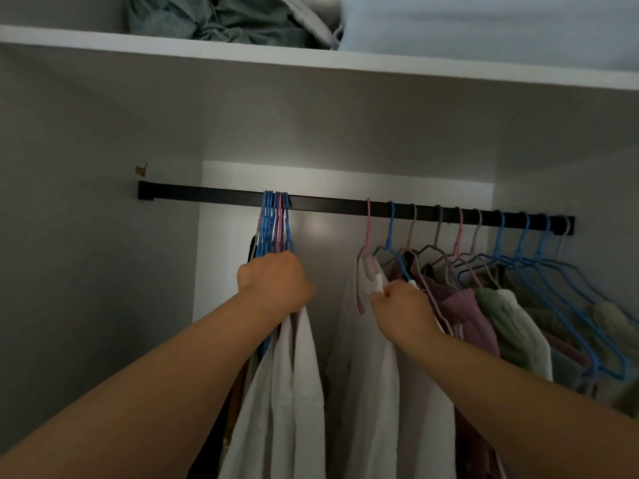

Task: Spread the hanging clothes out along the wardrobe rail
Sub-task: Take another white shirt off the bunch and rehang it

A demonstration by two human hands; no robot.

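Clothes (pixel 287 375) are hanging from the rail (pixel 325 201); the left grip (pixel 276 281) is clamping bunched hangers (pixel 275 223), the right grip (pixel 403 307) pinching a white garment (pixel 366 375) beside it.

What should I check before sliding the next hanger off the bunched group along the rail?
1. Left hand grips the bunched hangers: ok.
2. Right hand holds the white garment on the pink hanger: ok.
3. Bare rail between bunch and pink hanger: ok.
4. Hooks on the right evenly spaced: ok.
5. Bunch spread out: not ok.
6. Single hanger separated inside left hand: cannot tell.
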